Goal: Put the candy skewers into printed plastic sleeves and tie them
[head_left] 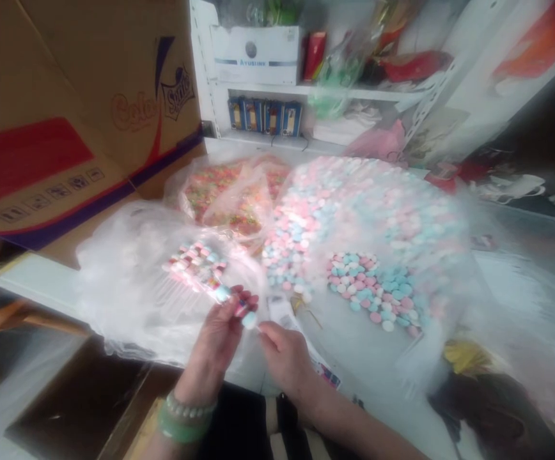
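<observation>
My left hand [220,329] has its fingers closed around a small bunch of round pink and light blue pieces [246,303] that look like candies. Beside it, my right hand [284,354] pinches with thumb and forefinger at the lower end of this bunch, by a light blue piece. A thin white tip shows between the fingertips, too blurred to name. To the left, similar bunches on thin white sticks [195,262] rest on clear plastic bags [128,255]. Loose pink, blue and white round pieces [373,287] lie on the table to the right.
Behind stand a large bag of pink, blue and white pieces [378,198] and a bag of red, orange and green bits [224,191]. A big cardboard box [76,128] rises on the left. Shelves [258,89] hold boxes at the back. A paper strip [301,332] lies near my right hand.
</observation>
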### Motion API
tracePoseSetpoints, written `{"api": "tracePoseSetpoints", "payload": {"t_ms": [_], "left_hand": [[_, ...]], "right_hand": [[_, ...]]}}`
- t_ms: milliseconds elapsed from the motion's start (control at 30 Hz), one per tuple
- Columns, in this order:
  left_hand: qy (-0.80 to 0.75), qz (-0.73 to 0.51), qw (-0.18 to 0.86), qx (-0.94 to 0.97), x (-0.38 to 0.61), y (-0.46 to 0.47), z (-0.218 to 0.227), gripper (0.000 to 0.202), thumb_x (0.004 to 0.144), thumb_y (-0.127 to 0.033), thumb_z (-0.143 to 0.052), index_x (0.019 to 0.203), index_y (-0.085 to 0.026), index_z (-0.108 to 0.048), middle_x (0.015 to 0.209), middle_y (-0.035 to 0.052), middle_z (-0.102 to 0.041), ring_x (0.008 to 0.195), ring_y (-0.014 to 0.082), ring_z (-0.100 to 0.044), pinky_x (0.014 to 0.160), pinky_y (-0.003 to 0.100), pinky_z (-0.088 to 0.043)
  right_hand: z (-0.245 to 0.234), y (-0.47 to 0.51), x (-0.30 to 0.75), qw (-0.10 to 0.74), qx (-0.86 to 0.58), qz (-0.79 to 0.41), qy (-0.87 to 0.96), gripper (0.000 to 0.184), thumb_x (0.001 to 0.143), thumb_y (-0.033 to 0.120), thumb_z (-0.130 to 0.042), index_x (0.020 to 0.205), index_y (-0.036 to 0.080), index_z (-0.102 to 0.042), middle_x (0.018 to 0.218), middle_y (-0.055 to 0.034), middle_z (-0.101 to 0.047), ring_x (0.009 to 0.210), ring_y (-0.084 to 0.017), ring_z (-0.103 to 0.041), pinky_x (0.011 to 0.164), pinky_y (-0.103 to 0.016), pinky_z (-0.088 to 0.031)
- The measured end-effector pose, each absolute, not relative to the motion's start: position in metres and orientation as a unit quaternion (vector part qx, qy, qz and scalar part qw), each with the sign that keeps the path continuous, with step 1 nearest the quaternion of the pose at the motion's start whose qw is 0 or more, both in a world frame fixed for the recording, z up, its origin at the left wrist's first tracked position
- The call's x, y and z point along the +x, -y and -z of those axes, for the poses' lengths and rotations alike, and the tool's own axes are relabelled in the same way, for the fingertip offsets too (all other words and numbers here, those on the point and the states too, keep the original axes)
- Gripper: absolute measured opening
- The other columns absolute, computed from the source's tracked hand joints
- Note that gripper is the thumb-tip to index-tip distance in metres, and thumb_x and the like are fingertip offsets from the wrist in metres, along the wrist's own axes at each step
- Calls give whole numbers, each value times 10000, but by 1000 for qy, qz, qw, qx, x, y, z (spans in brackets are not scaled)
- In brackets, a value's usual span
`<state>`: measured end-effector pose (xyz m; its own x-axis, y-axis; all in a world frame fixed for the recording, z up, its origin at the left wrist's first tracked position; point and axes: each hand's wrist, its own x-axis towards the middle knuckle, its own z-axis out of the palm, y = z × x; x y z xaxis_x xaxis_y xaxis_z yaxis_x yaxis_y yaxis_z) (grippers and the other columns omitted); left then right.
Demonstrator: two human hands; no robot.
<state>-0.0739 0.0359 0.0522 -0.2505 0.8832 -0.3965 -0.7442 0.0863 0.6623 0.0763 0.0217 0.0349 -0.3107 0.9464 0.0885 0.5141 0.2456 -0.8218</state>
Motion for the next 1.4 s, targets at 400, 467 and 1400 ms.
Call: {"api": "tracePoseSetpoints", "payload": {"t_ms": [400, 467, 1400], "left_hand": [[-410, -564, 714, 59, -71, -30, -41, 338, 779, -354, -791, 1054, -169, -725, 1066, 106, -724, 980, 282, -700, 822, 395, -578], [-394, -564, 724, 50, -81, -35, -42, 395, 765, -406, -798, 1076, -178, -713, 1151, 120, -702, 1049, 304, -676, 859, 426, -567], [-567, -619, 532, 115, -100, -55, -54, 200, 886, -297, -650, 995, -130, -641, 899, 115, -731, 739, 255, -742, 596, 342, -601]], "right_hand": [[-36, -33, 65, 290, -495, -513, 639, 226, 912, 232, -480, 772, 207, -655, 503, 54, -506, 509, -117, -520, 597, -223, -390], [-37, -34, 66, 294, -489, -538, 621, 229, 901, 225, -482, 712, 207, -609, 482, 62, -481, 498, -113, -509, 593, -220, -388], [-25, -40, 73, 216, -467, -659, 549, 229, 851, 286, -515, 656, 194, -588, 446, 62, -494, 478, -104, -470, 570, -227, -377]]}}
